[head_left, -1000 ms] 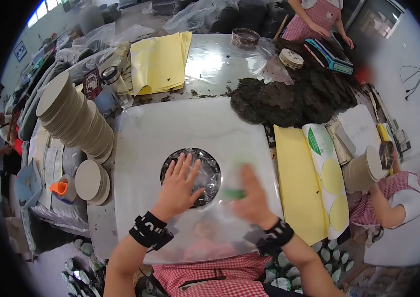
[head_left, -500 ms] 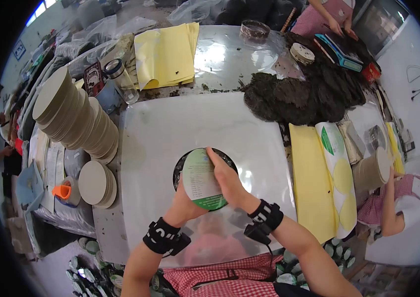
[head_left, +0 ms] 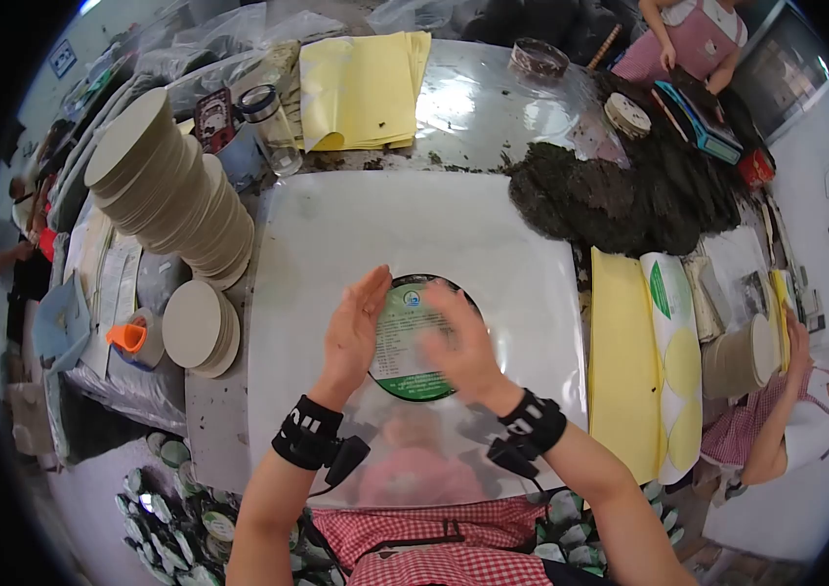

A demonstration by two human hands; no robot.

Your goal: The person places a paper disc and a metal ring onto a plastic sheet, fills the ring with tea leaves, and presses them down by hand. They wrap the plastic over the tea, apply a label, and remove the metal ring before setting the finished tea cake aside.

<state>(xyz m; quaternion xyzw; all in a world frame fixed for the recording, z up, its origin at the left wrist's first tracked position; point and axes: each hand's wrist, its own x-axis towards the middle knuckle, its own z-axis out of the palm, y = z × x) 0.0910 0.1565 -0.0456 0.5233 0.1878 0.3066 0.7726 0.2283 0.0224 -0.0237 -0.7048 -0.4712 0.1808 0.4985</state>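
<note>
A round green and white printed label (head_left: 405, 342) lies flat over a dark round disc (head_left: 463, 299) on the pale work sheet (head_left: 336, 225). My left hand (head_left: 351, 337) is upright at the label's left edge, fingers stretched out, holding nothing. Over the label's right part my right hand (head_left: 463, 342) is open and slightly blurred, with its fingers apart. Whether either hand touches the label is hard to tell. Both wrists wear black straps.
Tall stacks of round cards (head_left: 180, 186) and a glass jar (head_left: 273, 132) stand at left. Dark flat discs (head_left: 610, 195) lie back right, yellow sheets (head_left: 620, 371) at right. One co-worker (head_left: 776, 420) is at the right, another (head_left: 688, 44) at the back right.
The label was between my two hands, tilted; now it lies flat on the disc. My hands have let go and moved apart. The view has shifted slightly.
</note>
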